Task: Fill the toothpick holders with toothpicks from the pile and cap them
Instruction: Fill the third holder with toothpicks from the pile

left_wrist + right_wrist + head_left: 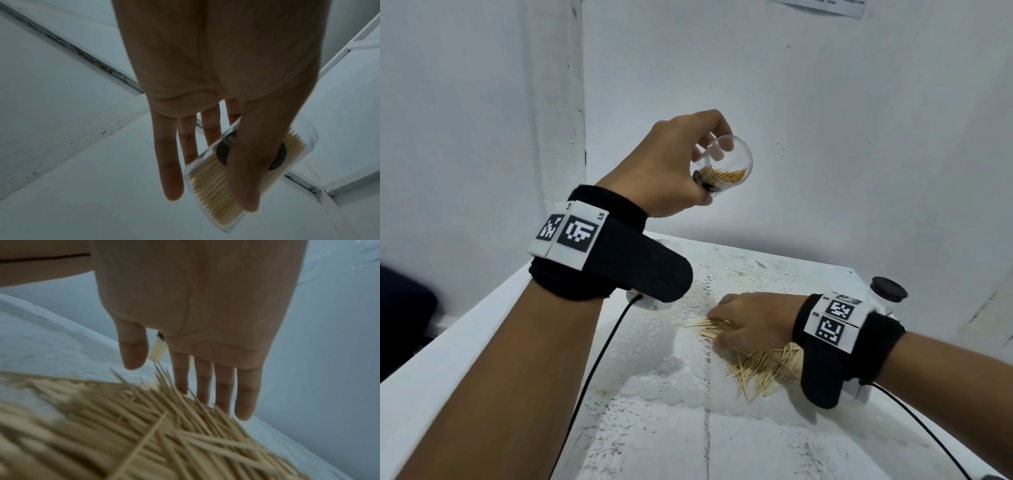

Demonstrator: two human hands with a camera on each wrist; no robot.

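Our left hand (671,168) grips the tipped cup (726,168), partly full, up on the far left. Our right hand (750,325) lies flat, fingers straight, on the toothpick pile (763,366) near right. Tip more and sticks might slide out.

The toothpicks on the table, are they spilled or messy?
Yes, the toothpick pile lies loose and criss-crossed on the table, under the right hand. That is the supply. The holder in the left hand is tipped sideways, uncapped, partly filled.
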